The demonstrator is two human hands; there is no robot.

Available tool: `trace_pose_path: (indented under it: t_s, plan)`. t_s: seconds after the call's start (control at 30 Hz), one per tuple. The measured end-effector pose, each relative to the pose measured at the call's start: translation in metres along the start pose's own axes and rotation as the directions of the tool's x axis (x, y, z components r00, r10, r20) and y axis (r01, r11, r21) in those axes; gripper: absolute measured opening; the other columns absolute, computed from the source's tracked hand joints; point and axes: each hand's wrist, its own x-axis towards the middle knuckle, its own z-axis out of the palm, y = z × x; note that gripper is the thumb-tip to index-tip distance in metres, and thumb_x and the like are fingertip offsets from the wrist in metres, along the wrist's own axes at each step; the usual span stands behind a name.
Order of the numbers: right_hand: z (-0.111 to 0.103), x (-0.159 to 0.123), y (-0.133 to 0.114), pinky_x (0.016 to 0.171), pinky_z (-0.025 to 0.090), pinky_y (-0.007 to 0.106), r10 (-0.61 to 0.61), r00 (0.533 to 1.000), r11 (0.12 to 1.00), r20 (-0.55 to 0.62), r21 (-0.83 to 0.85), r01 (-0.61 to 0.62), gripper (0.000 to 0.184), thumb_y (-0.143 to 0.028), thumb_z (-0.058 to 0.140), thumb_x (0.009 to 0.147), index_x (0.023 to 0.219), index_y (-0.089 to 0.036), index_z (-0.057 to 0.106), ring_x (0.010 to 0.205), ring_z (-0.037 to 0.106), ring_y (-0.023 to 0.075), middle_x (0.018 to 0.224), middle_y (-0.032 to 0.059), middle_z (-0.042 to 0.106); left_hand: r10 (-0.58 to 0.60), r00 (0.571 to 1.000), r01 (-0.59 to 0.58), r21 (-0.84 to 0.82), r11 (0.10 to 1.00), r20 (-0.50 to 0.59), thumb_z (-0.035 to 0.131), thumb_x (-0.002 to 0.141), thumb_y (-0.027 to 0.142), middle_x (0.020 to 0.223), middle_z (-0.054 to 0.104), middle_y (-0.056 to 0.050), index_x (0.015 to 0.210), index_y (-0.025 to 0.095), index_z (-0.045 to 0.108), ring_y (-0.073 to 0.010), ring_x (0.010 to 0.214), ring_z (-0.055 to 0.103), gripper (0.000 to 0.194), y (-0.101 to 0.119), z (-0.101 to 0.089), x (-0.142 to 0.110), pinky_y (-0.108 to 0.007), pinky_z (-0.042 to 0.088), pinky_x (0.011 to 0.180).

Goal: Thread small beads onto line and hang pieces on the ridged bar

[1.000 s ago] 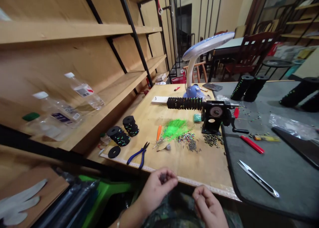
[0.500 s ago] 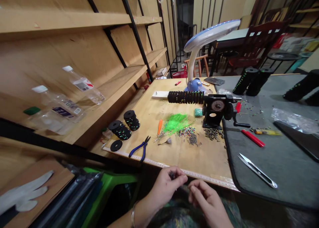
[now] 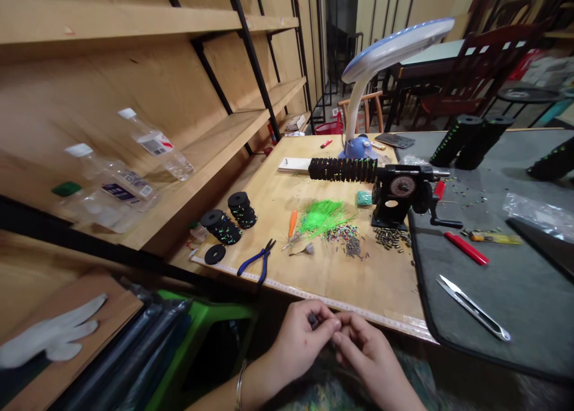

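Hands nearly meet just off the near edge of the worktop [image 3: 385, 297]. The left hand [image 3: 298, 339] is closed to a pinch on a small dark piece [image 3: 313, 320], and the right hand [image 3: 370, 354] curls in just beside it, its fingers almost closed. Whether the right hand has hold of anything is hidden. The piece sits between the hands, above the person's lap. It looks tiny, hard and light, so it would probably slip or drop easily, and only the fingertips could take hold of it.

Far left, clear plastic bottles [image 3: 155, 149] lie on a wooden shelf [image 3: 201, 142] and appear nearly empty. Black spools [image 3: 220, 227] wound with beaded line stand on the worktop, followed by blue-handled pliers [image 3: 258, 259] and a bunch of bright green strands [image 3: 321, 216]. Loose, mixed beads [image 3: 347, 236] are scattered just beside the strands. Further right, a hand-cranked winder [image 3: 401, 189] carries a black coil [image 3: 343, 169]. On a gray mat [image 3: 502, 321] lie steel snips [image 3: 473, 308], with a crumpled plastic bag [image 3: 533, 210] beyond them, its contents impossible to make out.
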Motion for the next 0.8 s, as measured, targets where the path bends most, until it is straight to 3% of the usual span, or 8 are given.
trace_pose_path:
  t_s: [0.17,0.27,0.33,0.47,0.8]
  plan:
    - [-0.002,0.0,0.007,0.045,0.028,0.021,0.081,0.991,0.995,-0.106,0.069,-0.074,0.042,-0.057,0.063,0.077,0.065,-0.019,0.052,0.045,0.033,0.0082,0.049,-0.0093,0.039,-0.104,0.985,0.137,-0.263,0.955,0.135,0.073,0.07,0.029,0.066,0.056,0.002,0.079,0.014,0.062,-0.0102,0.058,0.051,0.02,-0.007,-0.003,0.002,-0.021,0.04,0.055]
    - [-0.004,0.0,0.008,0.042,0.023,0.02,0.125,0.976,0.984,-0.178,0.146,-0.099,0.048,-0.065,0.064,0.072,0.065,-0.019,0.052,0.042,0.028,0.0073,0.046,-0.0104,0.037,-0.208,0.941,0.311,-0.443,0.841,0.266,0.077,0.066,0.031,0.075,0.06,0.001,0.093,0.016,0.056,-0.0112,0.059,0.058,0.038,-0.012,-0.004,0.002,-0.023,0.046,0.057]
    - [-0.004,0.0,0.009,0.041,0.021,0.019,0.137,0.968,0.979,-0.212,0.18,-0.099,0.048,-0.065,0.065,0.072,0.068,-0.018,0.055,0.04,0.028,0.007,0.045,-0.0106,0.037,-0.232,0.925,0.359,-0.488,0.796,0.303,0.075,0.068,0.034,0.079,0.063,-0.002,0.089,0.016,0.053,-0.0131,0.063,0.063,0.036,-0.015,-0.004,0.001,-0.026,0.05,0.06]
    - [-0.003,-0.001,0.012,0.04,0.021,0.019,0.137,0.965,0.973,-0.222,0.215,-0.089,0.046,-0.063,0.067,0.072,0.069,-0.018,0.055,0.039,0.028,0.0064,0.043,-0.0104,0.039,-0.214,0.928,0.34,-0.455,0.823,0.305,0.071,0.073,0.04,0.072,0.064,-0.003,0.078,0.015,0.051,-0.012,0.057,0.063,0.033,-0.016,-0.001,-0.002,-0.023,0.049,0.053]
    - [0.003,-0.006,0.0,0.038,0.028,0.019,0.16,0.947,0.976,-0.279,0.19,-0.109,0.05,-0.066,0.072,0.063,0.065,-0.017,0.059,0.035,0.035,0.0067,0.042,-0.0083,0.044,-0.19,0.95,0.282,-0.416,0.864,0.249,0.074,0.07,0.044,0.067,0.062,0.002,0.076,0.018,0.045,-0.0101,0.043,0.061,0.04,-0.027,0.011,-0.007,-0.015,0.039,0.033]
